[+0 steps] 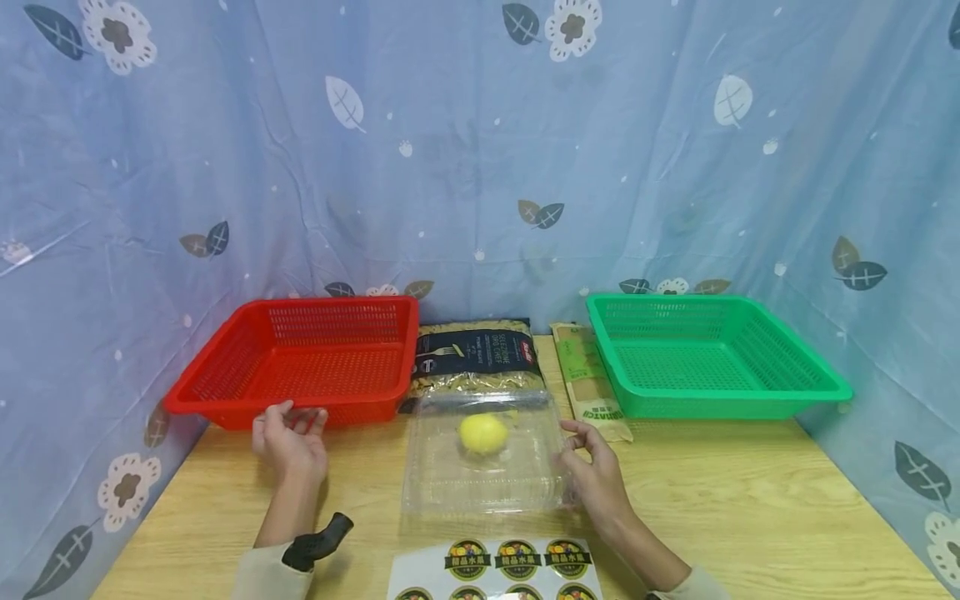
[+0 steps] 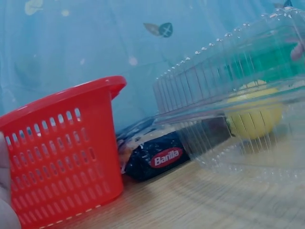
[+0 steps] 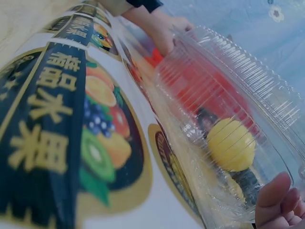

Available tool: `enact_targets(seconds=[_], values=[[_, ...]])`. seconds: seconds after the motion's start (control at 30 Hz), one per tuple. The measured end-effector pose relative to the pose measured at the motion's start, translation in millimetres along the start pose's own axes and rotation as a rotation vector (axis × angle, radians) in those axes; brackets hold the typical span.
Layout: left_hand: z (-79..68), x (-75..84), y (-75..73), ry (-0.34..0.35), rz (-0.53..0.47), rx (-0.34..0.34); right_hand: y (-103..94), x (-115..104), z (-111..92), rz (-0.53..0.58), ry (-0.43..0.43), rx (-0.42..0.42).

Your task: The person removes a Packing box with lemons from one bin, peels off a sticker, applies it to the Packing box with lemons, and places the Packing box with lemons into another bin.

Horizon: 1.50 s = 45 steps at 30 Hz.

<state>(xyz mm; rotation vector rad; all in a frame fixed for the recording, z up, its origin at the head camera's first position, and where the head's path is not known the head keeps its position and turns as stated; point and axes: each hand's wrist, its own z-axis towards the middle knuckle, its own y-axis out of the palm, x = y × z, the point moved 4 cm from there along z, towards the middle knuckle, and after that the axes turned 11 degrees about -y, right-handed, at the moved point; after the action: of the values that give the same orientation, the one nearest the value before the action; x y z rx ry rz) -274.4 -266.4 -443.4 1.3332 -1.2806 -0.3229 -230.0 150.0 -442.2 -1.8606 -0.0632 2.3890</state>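
Note:
A clear plastic clamshell box (image 1: 442, 487) lies in the middle of the table with a yellow lemon (image 1: 483, 433) inside. Its ridged lid (image 2: 190, 90) slants over the base in the left wrist view. At the box's right edge, my right hand (image 1: 597, 479) pinches the plastic between thumb and fingers. My left hand (image 1: 292, 446) is apart from the box, loosely curled with nothing held, fingertips close by the front rim of the red basket (image 1: 333, 412). A sheet of round fruit stickers (image 1: 491, 575) lies in front of the box.
Behind the box lies a Barilla pasta bag (image 1: 472, 354). To its right, a flat green and brown packet (image 1: 588, 379) leans beside the green basket (image 1: 738, 404). A blue patterned curtain (image 1: 465, 167) surrounds the back and sides of the wooden table (image 1: 712, 500).

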Motion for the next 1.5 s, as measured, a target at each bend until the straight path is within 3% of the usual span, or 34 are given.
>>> enact_targets(seconds=[0.2,0.3,0.5,0.6,0.77,0.9,1.0,1.07,1.27,1.5], values=[[-4.6,-0.7,-3.9,-0.02,0.005,0.015,-2.8,0,-1,-0.044,-0.021,-0.024],[-9.4,-2.4,-5.7,-0.028,0.072,-0.008,-4.5,-2,0,-0.071,-0.025,-0.066],[-29.7,-13.1,-6.2,-0.087,0.426,-0.16,-15.0,-12,1,-0.106,0.0,-0.149],[-45.0,-14.5,-2.4,-0.054,0.641,-0.273,-20.5,-17,0,-0.169,-0.009,-0.168],[-72.9,-11.8,16.0,0.134,0.971,-0.526,-26.1,-25,-2,-0.346,-0.116,-0.197],[-96.5,-12.3,33.3,0.373,1.271,-0.741,-29.2,-34,-7,-0.476,-0.274,-0.224],[-111.2,-14.8,42.3,0.546,1.467,-0.841,-30.7,-39,-10,-0.534,-0.384,-0.251],[-118.7,-16.4,44.8,0.626,1.555,-0.877,-31.0,-41,-12,-0.564,-0.441,-0.271],[-132.8,-17.5,36.2,0.742,1.637,-0.905,-27.7,-41,-22,-0.653,-0.578,-0.284],[-162.3,-20.9,26.5,0.89,1.518,-1.059,-15.4,-48,-29,-0.7,-0.758,-0.281]])
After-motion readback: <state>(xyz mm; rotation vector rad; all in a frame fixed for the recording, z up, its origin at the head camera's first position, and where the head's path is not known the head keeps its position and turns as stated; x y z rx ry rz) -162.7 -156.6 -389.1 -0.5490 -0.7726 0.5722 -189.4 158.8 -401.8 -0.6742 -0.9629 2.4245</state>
